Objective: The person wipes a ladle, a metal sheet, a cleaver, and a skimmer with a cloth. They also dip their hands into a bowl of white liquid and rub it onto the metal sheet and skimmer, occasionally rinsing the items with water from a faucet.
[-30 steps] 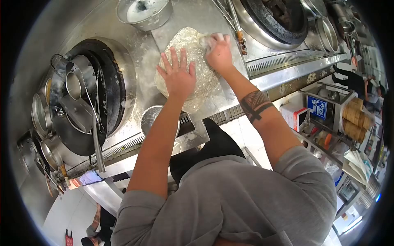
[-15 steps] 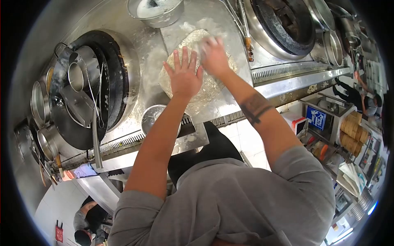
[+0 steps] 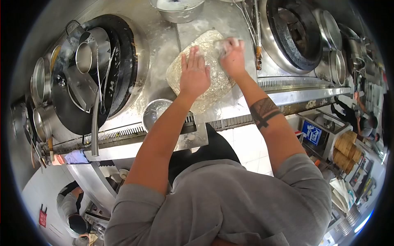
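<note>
A broad, flat slab of pale, lumpy dough (image 3: 215, 88) lies on the steel worktop, with white powder on and around it. My left hand (image 3: 195, 76) rests flat on its left part, palm down, fingers stretched out and close together. At the upper right edge of the dough is my right hand (image 3: 233, 57), its fingers curled and whitened with powder. Whatever the right fingers enclose, if anything, is hidden. Beyond the dough stands a round metal pan (image 3: 180, 12) with white contents. A metal bowl (image 3: 155, 111) sits near the front edge, partly behind my left forearm.
To the left, a large black wok (image 3: 74, 110) holds ladles and tongs. A burner ring (image 3: 293, 35) is at the right, beside long-handled tools (image 3: 258, 37). Bamboo steamers (image 3: 347, 149) stand farther right. A person (image 3: 70, 207) bends at lower left; another is at far right.
My left fingers, spread before, are now closer together. My right hand, blurred over the dough, has moved to its right edge with curled fingers. The whole view has shifted slightly.
</note>
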`<state>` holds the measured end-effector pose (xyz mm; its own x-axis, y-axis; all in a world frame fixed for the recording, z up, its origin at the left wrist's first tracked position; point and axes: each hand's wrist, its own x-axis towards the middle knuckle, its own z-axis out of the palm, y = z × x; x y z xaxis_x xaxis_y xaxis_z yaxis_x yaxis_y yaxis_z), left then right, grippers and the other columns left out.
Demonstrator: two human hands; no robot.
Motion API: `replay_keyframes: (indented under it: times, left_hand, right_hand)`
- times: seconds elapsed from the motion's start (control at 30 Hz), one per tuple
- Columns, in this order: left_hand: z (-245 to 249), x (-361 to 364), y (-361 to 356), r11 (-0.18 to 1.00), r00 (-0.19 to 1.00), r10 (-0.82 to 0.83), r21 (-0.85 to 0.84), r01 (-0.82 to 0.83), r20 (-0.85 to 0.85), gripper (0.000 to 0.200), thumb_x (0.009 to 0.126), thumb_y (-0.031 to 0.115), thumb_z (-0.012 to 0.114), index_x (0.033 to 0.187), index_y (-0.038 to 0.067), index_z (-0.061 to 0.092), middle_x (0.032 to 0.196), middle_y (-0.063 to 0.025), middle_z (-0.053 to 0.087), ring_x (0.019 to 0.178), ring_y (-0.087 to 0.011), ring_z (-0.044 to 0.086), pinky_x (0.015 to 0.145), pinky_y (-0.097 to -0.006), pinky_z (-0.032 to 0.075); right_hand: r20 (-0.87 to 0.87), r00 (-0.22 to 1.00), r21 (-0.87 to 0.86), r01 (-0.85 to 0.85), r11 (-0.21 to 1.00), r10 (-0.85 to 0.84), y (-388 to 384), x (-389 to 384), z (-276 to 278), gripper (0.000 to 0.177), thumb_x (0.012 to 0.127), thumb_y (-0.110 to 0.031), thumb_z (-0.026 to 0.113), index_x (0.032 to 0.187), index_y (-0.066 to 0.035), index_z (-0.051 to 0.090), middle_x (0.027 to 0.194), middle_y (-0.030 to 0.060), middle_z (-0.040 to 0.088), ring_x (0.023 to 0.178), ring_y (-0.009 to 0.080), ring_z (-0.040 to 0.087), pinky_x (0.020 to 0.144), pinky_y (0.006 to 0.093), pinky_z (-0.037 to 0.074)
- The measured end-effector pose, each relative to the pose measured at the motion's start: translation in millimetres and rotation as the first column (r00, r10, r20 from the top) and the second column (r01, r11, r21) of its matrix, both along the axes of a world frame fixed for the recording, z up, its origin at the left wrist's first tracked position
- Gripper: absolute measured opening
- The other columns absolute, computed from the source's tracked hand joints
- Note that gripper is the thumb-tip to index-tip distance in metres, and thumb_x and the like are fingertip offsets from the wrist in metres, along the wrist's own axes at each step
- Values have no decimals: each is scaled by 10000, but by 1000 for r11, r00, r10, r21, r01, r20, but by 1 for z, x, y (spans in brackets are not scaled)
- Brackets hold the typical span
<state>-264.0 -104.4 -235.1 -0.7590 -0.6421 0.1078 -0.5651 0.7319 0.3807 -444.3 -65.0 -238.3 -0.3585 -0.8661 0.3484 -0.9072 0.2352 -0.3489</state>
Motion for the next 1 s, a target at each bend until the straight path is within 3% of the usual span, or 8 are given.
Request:
replay_keyframes:
  times: [0.3, 0.4, 0.47, 0.53, 0.63, 0.8, 0.97, 1.0]
  left_hand:
    - [20, 53, 74, 939, 947, -322, 129, 319, 8, 588, 1001, 279, 524, 1502, -11, 420, 1613, -169, 329, 1528, -326, 237, 1254, -468, 171]
    - [20, 52, 62, 962, 963, -259, 110, 250, 72, 595, 1002, 309, 531, 1521, 40, 420, 1642, -131, 298, 1541, -298, 210, 1259, -451, 163]
    - [16, 53, 71, 957, 962, -270, 120, 263, 45, 589, 1004, 306, 528, 1523, 50, 422, 1651, -121, 285, 1547, -290, 197, 1262, -448, 156]
    - [11, 43, 73, 947, 956, -293, 144, 288, 14, 574, 1006, 304, 524, 1522, 70, 431, 1661, -110, 267, 1553, -280, 181, 1266, -444, 148]
    - [14, 38, 80, 950, 960, -279, 148, 274, 19, 557, 1013, 301, 512, 1515, 69, 440, 1658, -107, 277, 1553, -277, 183, 1268, -442, 146]
    - [7, 37, 79, 937, 954, -297, 183, 299, -37, 539, 1007, 292, 524, 1493, 64, 467, 1646, -105, 303, 1547, -275, 200, 1263, -447, 163]
    - [11, 30, 76, 865, 914, -368, 422, 270, 170, 535, 1026, 295, 481, 1512, 75, 446, 1645, -85, 313, 1552, -246, 189, 1270, -428, 135]
    - [5, 32, 78, 909, 944, -329, 280, 308, 31, 531, 1028, 293, 478, 1511, 75, 447, 1632, -94, 337, 1544, -249, 212, 1269, -427, 137]
  right_hand:
    - [-165, 986, -31, -32, 999, 26, -65, -57, -10, 337, 783, -63, 626, 1100, -130, 717, 1221, 55, 609, 1139, 321, 528, 989, 445, 460]
    - [-165, 986, 34, -8, 999, 13, -80, -61, -20, 273, 932, -150, 518, 1107, -128, 726, 1276, 75, 590, 1153, 334, 519, 1009, 408, 435]
    - [94, 987, 113, 121, 986, -132, -73, -35, -66, 279, 920, -142, 533, 1130, -162, 715, 1236, 81, 608, 1117, 328, 555, 1000, 431, 452]
    - [34, 953, 16, -302, 953, 301, -40, 32, 3, 327, 852, -59, 559, 1127, -173, 692, 1151, 107, 654, 1084, 322, 580, 1003, 498, 455]
    - [-39, 837, -36, -547, 836, 546, -39, 29, -6, 342, 848, -43, 542, 1127, -172, 693, 1136, 132, 664, 1072, 344, 580, 993, 514, 456]
    - [-42, 994, -31, 104, 994, -105, -77, 18, -25, 359, 866, -101, 569, 1213, -93, 657, 1217, 136, 651, 1188, 373, 558, 1107, 465, 429]
    - [-74, 744, -2, -666, 746, 664, -29, 57, -21, 362, 835, -79, 600, 1189, -93, 672, 1216, 115, 651, 1122, 338, 576, 1009, 452, 487]
    - [-62, 846, 81, -525, 848, 530, -36, 37, -15, 400, 795, -68, 620, 1187, -126, 677, 1219, 119, 649, 1124, 349, 574, 1002, 460, 492]
